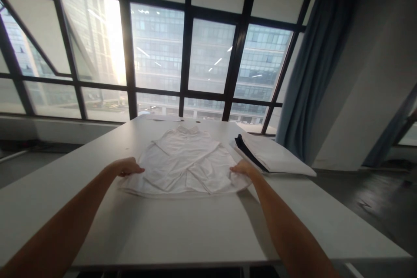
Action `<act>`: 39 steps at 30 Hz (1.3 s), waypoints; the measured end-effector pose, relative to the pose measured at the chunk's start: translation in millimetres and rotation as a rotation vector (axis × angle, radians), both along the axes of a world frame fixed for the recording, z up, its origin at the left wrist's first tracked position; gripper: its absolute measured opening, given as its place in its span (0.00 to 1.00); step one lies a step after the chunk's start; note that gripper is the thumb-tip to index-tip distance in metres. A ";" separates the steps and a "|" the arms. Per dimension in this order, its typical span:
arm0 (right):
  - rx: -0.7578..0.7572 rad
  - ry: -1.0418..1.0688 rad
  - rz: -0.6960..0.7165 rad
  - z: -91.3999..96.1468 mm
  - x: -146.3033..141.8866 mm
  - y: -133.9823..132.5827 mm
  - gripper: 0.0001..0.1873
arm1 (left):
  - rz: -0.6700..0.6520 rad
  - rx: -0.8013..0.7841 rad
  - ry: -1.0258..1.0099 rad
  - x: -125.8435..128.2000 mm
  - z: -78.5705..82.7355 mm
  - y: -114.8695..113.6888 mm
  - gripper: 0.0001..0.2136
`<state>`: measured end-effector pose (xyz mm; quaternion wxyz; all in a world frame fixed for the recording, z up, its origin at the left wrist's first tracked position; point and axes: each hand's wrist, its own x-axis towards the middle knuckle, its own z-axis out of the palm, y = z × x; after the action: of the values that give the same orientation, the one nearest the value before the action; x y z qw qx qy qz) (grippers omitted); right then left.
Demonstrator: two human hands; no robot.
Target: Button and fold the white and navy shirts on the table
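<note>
A white long-sleeved shirt [190,160] lies spread on the white table, its collar toward the window and its hem toward me. Its sleeves are folded in across the front. My left hand [125,166] is closed on the shirt's left side near the hem, thumb on top. On the opposite side, my right hand [243,168] pinches the fabric near the hem. The hem's two corners look slightly raised off the table. Fingers under the cloth are partly hidden in both hands.
To the right, a folded white stack with a dark layer [273,154] rests at the edge of the white table [169,234]. A flat white sheet [163,117] lies at the far end. Beyond stand framed windows [156,47] and a blue curtain [314,78].
</note>
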<state>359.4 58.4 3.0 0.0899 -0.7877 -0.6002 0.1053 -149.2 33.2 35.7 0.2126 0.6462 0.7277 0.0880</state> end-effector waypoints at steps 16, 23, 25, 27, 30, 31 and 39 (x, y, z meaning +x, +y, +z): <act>-0.007 0.065 0.025 3.7 2.1 -6.9 0.22 | -0.479 0.410 0.138 162.0 -21.1 -55.1 0.21; 0.038 0.138 0.043 9.2 2.8 -11.3 0.19 | -0.494 0.438 0.028 160.1 -27.9 -50.4 0.20; 0.052 0.158 0.043 10.3 2.5 -11.5 0.19 | -0.513 0.421 -0.078 158.1 -22.2 -48.0 0.18; 0.065 0.177 0.040 12.3 1.5 -12.4 0.18 | -0.569 0.308 -0.180 154.3 -16.3 -44.0 0.17; 0.051 0.225 0.063 18.2 -0.9 -16.5 0.14 | -0.640 0.317 -0.244 140.9 -12.1 -34.3 0.23; 0.042 0.241 0.078 20.8 -2.0 -18.5 0.12 | -0.654 0.396 -0.225 134.7 -13.3 -30.5 0.24; 0.111 0.566 0.130 41.5 -40.3 -36.3 0.18 | -0.805 0.258 0.159 107.8 -45.2 -16.3 0.29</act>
<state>319.1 22.0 44.5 0.2895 -0.6810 -0.6053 0.2933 -41.3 16.9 -9.5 0.0908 0.9046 0.4148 0.0383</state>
